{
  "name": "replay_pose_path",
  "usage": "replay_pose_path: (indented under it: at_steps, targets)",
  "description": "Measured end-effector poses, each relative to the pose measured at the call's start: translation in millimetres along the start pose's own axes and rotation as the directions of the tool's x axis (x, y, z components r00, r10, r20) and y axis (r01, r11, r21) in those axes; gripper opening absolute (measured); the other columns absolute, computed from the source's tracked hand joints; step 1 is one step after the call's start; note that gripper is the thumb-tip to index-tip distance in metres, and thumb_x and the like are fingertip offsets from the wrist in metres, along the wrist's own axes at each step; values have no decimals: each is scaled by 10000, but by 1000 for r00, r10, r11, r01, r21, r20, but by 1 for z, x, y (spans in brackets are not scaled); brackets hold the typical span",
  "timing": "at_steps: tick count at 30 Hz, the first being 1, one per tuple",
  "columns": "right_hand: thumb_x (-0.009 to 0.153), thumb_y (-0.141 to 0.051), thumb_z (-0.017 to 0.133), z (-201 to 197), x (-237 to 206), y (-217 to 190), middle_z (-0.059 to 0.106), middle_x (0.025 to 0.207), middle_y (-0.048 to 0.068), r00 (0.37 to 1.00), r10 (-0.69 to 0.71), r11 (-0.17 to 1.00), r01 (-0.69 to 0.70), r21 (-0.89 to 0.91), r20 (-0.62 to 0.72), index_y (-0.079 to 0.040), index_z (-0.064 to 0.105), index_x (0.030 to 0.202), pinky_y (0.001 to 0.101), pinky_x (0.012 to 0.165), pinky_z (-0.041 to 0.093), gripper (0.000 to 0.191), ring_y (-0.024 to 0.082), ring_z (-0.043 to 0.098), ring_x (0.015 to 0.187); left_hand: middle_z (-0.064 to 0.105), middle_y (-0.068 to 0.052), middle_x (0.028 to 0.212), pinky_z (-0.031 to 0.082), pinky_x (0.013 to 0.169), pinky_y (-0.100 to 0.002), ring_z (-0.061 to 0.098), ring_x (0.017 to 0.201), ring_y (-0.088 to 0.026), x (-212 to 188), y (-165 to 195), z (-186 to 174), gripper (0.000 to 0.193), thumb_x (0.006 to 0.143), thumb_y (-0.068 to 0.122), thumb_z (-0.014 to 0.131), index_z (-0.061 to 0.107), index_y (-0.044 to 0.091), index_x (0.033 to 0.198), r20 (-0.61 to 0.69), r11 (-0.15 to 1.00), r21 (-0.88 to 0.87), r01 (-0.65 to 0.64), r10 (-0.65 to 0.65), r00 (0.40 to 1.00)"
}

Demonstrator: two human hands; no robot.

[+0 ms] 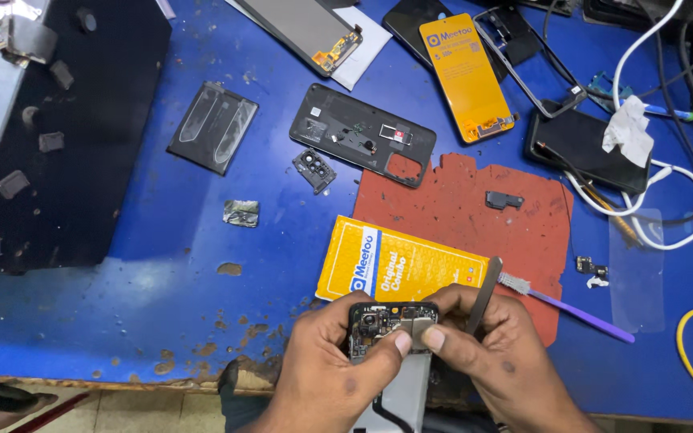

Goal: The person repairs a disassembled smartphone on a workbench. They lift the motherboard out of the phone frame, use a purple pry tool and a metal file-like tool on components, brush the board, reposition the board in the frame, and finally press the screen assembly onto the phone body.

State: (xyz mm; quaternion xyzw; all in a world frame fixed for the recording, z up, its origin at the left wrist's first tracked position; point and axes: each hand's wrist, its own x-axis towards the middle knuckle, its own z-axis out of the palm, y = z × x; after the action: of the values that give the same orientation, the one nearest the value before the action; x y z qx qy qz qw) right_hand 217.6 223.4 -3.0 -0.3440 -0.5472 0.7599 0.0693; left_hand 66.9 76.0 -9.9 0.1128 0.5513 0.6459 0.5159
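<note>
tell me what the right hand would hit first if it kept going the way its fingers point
The right hand points up-left over the opened black phone it holds. Past that, the first thing looks to be the yellow rectangular package lying on the blue table, though depth is unclear.

bench: worn blue worktop [178, 265] | just beyond the grip: yellow box [399, 263] on red mat [459, 200] | right: purple brush [571, 305] | far beyond: black back cover [362, 132], battery [212, 127]
</note>
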Motion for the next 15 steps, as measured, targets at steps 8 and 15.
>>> replay_pose_path:
  at_steps: [8, 15]
  targets:
    - [885, -62, 767, 0, 2, 12, 634, 805, -16, 999, -24, 998, 21, -63, -49, 9, 665, 915, 220, 631, 448, 127, 52, 551, 733, 728, 19, 775, 524, 623, -222, 621, 707, -15, 1, 1, -1, 135, 849, 59, 751, 737, -1, 970, -2, 983, 126, -135, 136, 991]
    - [889, -61, 765, -1, 8, 9, 668, 813, 19, 999, 20, 1000, -20, -8, -48, 14, 668, 903, 261, 661, 463, 123, 86, 582, 758, 699, 23, 748, 503, 595, -223, 584, 675, -17, 4, 8, 1, 122, 853, 65, 758, 738, -6, 950, -7, 989, 128, -70, 72, 997]
